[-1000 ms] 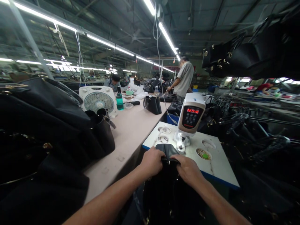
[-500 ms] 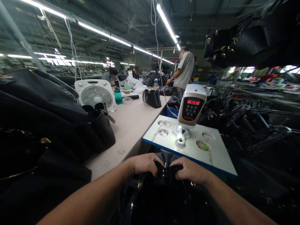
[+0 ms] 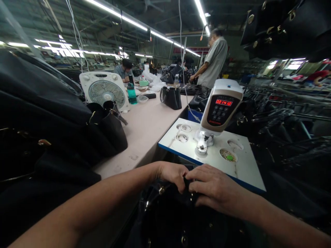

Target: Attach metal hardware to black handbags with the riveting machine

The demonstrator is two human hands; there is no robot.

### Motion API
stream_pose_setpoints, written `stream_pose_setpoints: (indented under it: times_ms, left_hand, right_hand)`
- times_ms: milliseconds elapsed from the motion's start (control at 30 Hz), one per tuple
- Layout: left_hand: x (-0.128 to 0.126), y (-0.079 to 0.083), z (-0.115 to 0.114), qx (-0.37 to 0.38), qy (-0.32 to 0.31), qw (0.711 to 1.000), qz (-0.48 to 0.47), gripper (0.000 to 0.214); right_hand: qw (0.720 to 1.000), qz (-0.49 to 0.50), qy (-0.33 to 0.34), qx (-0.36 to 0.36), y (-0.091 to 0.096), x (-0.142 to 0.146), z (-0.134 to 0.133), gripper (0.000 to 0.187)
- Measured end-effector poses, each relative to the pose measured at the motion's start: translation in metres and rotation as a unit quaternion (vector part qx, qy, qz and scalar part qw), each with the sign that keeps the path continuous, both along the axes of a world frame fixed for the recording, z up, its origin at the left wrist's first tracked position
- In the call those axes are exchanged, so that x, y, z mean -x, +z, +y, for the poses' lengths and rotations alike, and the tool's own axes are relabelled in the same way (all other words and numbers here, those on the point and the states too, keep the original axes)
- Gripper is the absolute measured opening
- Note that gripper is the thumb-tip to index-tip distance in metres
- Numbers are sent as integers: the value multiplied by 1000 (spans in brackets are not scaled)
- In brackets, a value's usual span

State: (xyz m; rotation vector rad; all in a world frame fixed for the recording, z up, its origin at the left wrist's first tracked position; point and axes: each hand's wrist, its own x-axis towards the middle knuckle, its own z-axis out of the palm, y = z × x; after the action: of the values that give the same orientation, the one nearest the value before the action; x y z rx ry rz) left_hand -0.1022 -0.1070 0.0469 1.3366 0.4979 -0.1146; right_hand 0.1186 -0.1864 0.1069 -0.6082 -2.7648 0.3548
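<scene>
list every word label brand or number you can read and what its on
"001410": red display on the white machine
Keypad: markings too small to read
Red lettering below the keypad: too blurred to read
Mark atop the fan: too small to read
Red banner behind: any writing unreadable

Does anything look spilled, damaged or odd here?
A brown streak near the cup of gold bits marks the white board, and smudges the table, marring pale surfaces. The held bag is too dark to judge.
</scene>
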Motion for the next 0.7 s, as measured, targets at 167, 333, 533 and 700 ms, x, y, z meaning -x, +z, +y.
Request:
stream_pose_setpoints:
  times_ms: [167, 333, 533, 700]
  left_hand:
    - [5, 11, -3, -85, -47, 992, 80, 34]
    - [20, 60, -28, -483, -11, 838, 255, 42]
    - [44, 75, -63, -542, 72, 797, 255, 19]
    - [51, 51, -64, -369, 202, 896, 142, 22]
  right_hand:
    - [997, 73, -8, 20, -33, 6, -5, 6]
    - [993, 103, -45, 37, -52, 1, -7, 14]
    - [991, 131, -5, -16, -43, -1, -2, 11]
    - [989, 123, 24, -84, -39, 6, -4, 10]
